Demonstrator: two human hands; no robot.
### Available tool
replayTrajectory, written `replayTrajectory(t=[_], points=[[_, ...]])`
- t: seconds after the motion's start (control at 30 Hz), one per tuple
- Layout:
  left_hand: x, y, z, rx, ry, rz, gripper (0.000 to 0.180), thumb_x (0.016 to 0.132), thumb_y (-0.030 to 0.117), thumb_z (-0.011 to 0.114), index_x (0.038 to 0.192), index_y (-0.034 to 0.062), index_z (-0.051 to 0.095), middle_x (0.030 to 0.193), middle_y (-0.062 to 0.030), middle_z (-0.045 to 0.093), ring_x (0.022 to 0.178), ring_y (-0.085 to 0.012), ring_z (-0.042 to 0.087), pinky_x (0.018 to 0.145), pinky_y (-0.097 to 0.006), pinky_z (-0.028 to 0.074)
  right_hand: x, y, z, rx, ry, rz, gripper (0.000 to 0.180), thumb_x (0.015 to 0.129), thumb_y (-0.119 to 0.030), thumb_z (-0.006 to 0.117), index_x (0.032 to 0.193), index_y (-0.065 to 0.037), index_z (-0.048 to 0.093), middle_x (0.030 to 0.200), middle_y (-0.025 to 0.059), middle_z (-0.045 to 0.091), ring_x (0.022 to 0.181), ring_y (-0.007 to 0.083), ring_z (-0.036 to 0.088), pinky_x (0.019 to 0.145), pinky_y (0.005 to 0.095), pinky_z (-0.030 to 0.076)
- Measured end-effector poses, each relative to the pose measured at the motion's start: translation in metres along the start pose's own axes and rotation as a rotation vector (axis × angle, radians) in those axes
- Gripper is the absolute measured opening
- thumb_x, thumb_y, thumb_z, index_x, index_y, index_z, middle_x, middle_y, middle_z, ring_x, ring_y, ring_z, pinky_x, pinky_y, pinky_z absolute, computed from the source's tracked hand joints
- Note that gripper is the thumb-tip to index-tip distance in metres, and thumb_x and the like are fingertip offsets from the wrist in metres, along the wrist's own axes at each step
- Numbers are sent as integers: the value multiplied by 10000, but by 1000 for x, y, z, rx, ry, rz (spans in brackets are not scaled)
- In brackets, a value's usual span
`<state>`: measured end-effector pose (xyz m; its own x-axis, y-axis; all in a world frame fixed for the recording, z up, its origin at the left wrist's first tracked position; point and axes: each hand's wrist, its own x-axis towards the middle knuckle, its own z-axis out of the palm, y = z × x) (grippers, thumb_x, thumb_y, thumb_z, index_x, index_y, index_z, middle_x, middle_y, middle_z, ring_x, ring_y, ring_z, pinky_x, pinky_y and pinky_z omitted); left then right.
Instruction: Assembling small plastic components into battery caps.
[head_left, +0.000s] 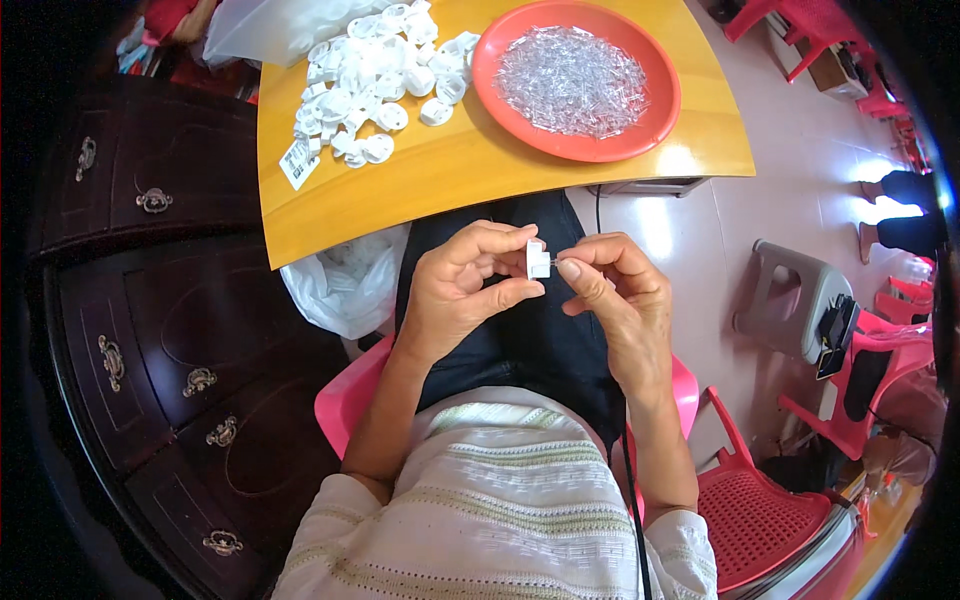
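Note:
My left hand [462, 290] holds a small white plastic cap [537, 260] between thumb and fingers, above my lap. My right hand [612, 290] pinches a thin clear pin [556, 263] whose tip touches the side of the cap. On the wooden table [470, 170] in front lies a pile of white plastic caps [375, 80]. Beside it, a red plate [660, 110] carries a heap of small clear pins [570, 80].
A white plastic bag [345, 285] hangs off the table's near edge on my left. A dark wooden cabinet with brass handles [150, 330] stands at the left. I sit on a pink chair [345, 400]. A grey stool [790, 295] and red chairs [760, 510] stand at the right.

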<state>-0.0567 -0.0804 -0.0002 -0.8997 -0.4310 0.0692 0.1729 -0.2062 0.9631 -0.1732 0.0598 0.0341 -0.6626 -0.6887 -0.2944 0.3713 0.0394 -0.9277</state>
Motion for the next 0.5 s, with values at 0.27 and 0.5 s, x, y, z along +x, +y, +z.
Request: replayTrajectory(t=[0.27,0.5], points=[[0,-3,-4,46,-5,16,411,761,-122,713,1151,-28,624,1148,-118,573,954,-157,622,808,-265,543,1,5,0,-86,-24,16,99,885,-102,684,900,-5,684,857,25,628,734,65,573,588,207,510],[40,21,-8,180,-110,13,362,770,-23,754,1117,-5,652,1023,-64,619,858,-111,615,763,-248,522,17,-10,-6,-70,-27,12,118,882,-110,692,963,-26,670,906,19,660,780,60,583,609,211,509]])
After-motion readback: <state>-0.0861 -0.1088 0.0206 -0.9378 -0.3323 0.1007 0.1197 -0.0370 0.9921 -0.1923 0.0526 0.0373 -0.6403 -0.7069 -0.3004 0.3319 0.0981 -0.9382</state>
